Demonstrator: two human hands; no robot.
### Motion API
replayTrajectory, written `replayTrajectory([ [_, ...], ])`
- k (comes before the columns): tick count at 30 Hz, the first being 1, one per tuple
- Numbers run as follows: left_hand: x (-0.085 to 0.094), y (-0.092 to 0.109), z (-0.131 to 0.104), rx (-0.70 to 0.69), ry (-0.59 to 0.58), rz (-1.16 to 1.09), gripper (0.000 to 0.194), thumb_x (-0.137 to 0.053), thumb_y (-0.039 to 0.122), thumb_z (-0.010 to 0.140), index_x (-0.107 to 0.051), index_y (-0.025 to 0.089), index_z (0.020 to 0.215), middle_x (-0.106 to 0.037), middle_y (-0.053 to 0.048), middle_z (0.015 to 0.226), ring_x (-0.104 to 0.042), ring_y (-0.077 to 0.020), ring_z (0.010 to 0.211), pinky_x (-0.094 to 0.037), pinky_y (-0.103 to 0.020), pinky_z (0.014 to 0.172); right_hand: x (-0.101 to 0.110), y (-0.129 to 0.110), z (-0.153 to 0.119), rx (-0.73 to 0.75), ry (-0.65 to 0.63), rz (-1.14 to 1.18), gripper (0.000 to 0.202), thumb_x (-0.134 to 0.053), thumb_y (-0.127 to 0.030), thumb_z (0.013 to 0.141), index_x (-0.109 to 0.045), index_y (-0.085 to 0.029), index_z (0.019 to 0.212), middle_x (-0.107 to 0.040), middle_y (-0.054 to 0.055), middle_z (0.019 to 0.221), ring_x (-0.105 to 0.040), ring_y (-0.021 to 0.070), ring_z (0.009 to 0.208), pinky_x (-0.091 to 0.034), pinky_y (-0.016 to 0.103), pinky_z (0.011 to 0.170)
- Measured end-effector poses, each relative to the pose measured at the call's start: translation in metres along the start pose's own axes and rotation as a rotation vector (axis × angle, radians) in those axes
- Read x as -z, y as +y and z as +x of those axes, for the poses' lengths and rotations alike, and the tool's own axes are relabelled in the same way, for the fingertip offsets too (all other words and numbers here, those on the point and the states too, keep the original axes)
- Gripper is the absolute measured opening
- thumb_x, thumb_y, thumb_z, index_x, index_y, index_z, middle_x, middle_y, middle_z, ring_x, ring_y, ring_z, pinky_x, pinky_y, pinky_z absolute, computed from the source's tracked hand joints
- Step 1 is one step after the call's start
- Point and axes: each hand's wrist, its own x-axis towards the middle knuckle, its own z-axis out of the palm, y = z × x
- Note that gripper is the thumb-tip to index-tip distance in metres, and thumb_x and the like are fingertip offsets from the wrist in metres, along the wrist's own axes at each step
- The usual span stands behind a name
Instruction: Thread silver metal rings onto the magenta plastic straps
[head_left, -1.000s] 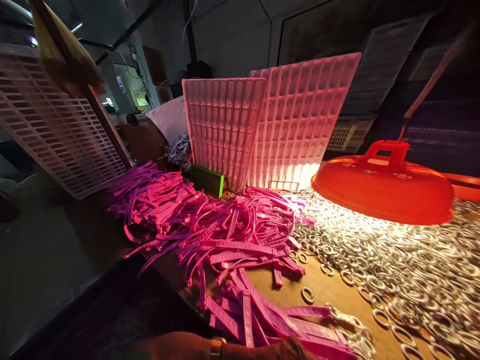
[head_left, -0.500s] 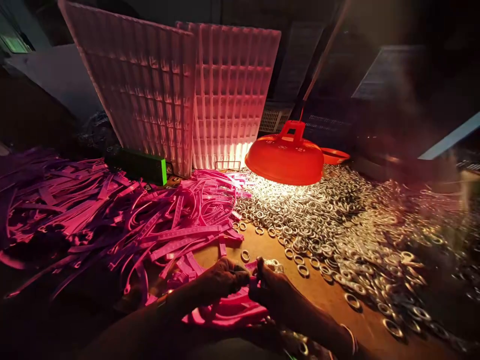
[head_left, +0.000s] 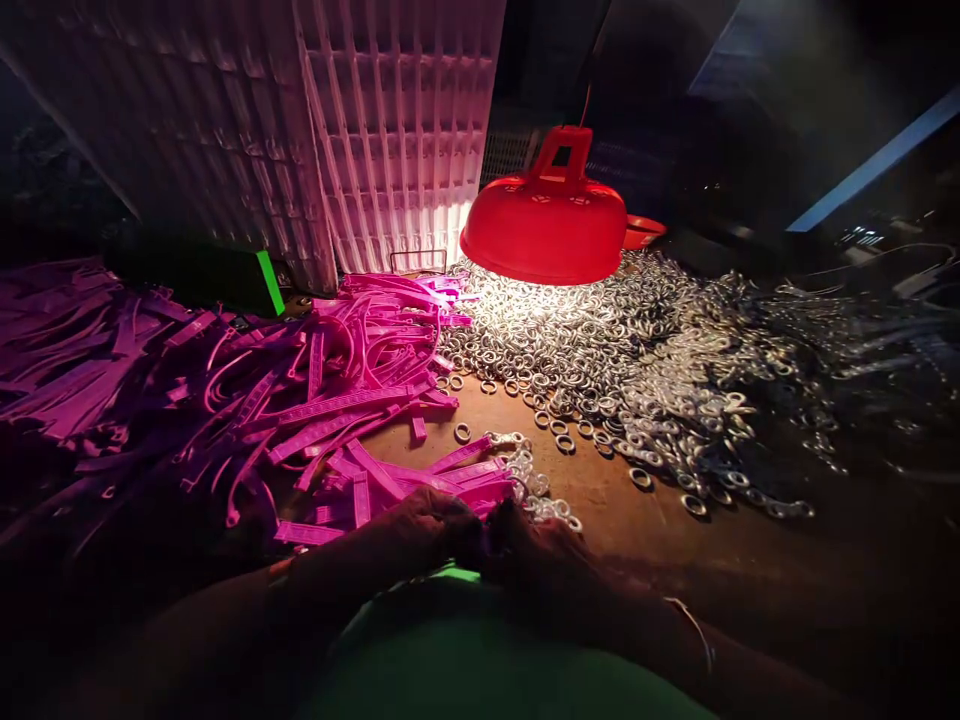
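Silvery metal, glossy red plastic, smooth pink strips
The rings (head_left: pixel 640 478) gleam like polished metal; the lamp shade (head_left: pixel 544 232) looks like shiny plastic. Ribbed, translucent plastic panels (head_left: pixel 405 120) stand upper left; the brown counter (head_left: pixel 600 505) looks dull, the strips (head_left: pixel 337 408) faintly embossed.

Pink straps, pale chains and silver rings, spread from the left edge to the right of the frame.
The pink straps (head_left: pixel 341 404) were long, flat and narrow, tangled in a broad pile from the left edge to the centre; a smaller strap bundle (head_left: pixel 361 498) lay at lower centre, its right ends beside pale chains (head_left: pixel 534 488). Just beyond the bundle were the left hand (head_left: pixel 439 520) and right hand (head_left: pixel 534 545), fingertips close together; what they held was too dark to tell. The silver rings (head_left: pixel 600 335) were heaped from centre to right, with 1 loose ring (head_left: pixel 462 432) lying flat near centre.
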Motion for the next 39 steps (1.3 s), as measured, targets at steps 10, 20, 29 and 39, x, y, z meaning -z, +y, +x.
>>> replayTrajectory([
  [10, -0.013, -0.028, -0.017, -0.042, 0.058, 0.149, 0.042, -0.066, 0.053, 0.078, -0.059, 0.012, 0.073, -0.047, 0.002, 0.059, -0.039, -0.0074, 0.052, -0.028, -0.022, 0.049, -0.024, -0.005, -0.006, 0.005, 0.103, 0.233, 0.03, -0.045, -0.032, 0.09, -0.042, -0.017, 0.116, -0.067, 0.008, 0.086, -0.056, 0.0141, 0.064, -0.035, 0.023, 0.054],
  [20, -0.012, -0.026, -0.007, -0.002, 0.09, 0.165, 0.05, -0.067, 0.061, 0.071, -0.056, 0.013, 0.066, -0.045, 0.002, 0.056, -0.039, -0.008, 0.05, -0.029, -0.023, 0.048, -0.021, -0.003, 0.012, -0.044, -0.081, 0.098, 0.046, -0.055, -0.018, 0.076, -0.041, -0.005, 0.119, -0.064, 0.007, 0.07, -0.046, 0.0127, 0.052, -0.025, 0.025, 0.046],
  [29, -0.006, -0.032, -0.001, -0.066, -0.009, 0.1, 0.053, -0.069, 0.059, 0.07, -0.045, 0.014, 0.055, -0.038, 0.004, 0.052, -0.033, -0.0054, 0.047, -0.022, -0.022, 0.044, 0.01, -0.027, 0.021, 0.009, -0.248, 0.081, 0.015, -0.054, -0.009, 0.078, -0.05, -0.014, 0.092, -0.057, 0.003, 0.073, -0.045, 0.0104, 0.058, -0.027, 0.023, 0.051],
  [39, -0.009, -0.011, 0.011, -0.057, 0.006, 0.22, 0.048, -0.061, 0.059, 0.076, -0.047, 0.015, 0.061, -0.035, 0.004, 0.059, -0.033, -0.0087, 0.056, -0.028, -0.023, 0.053, 0.03, -0.033, 0.011, 0.015, -0.086, -0.255, 0.01, -0.051, -0.018, 0.09, -0.053, -0.014, 0.099, -0.061, 0.002, 0.076, -0.049, 0.0116, 0.06, -0.029, 0.025, 0.056],
])
